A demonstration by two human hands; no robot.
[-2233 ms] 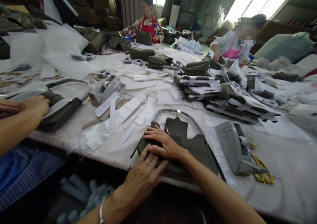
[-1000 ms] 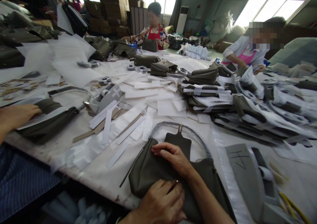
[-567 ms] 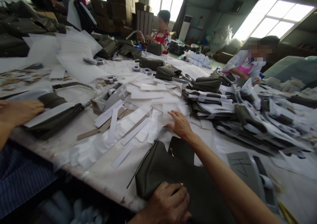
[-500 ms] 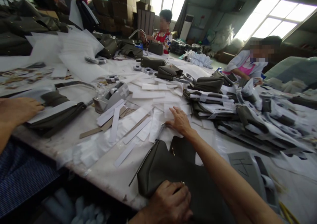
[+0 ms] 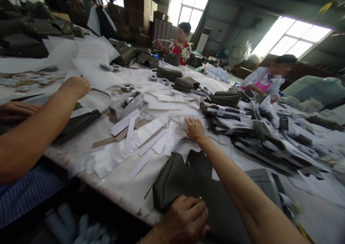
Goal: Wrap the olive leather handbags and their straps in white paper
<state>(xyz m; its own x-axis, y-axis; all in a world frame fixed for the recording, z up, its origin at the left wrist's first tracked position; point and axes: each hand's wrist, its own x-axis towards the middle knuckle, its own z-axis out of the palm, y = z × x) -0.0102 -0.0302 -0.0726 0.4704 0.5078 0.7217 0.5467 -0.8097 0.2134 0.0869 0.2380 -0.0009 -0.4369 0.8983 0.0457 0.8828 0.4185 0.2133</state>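
Clock centred on the dark bag [image 5: 221,204], at the table's near edge [image 5: 113,197]. Ten o'clock: paper strips [image 5: 129,135]. Seven: left hand [image 5: 186,218], fingers curled on the bag, apparently steadying it; grip unclear to me. Twelve: right hand [image 5: 195,129], loosely spread, visibly empty, over white sheets [image 5: 185,112]. One: stacked bags [image 5: 229,123], limiting rightward reach. Three: grey dispenser [image 5: 265,181].

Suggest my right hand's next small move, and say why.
Probably pinch one of the white sheets with the right hand: it reaches among them, fingers extended, with nothing visible in its grasp, while the left hand rests on the dark bag.
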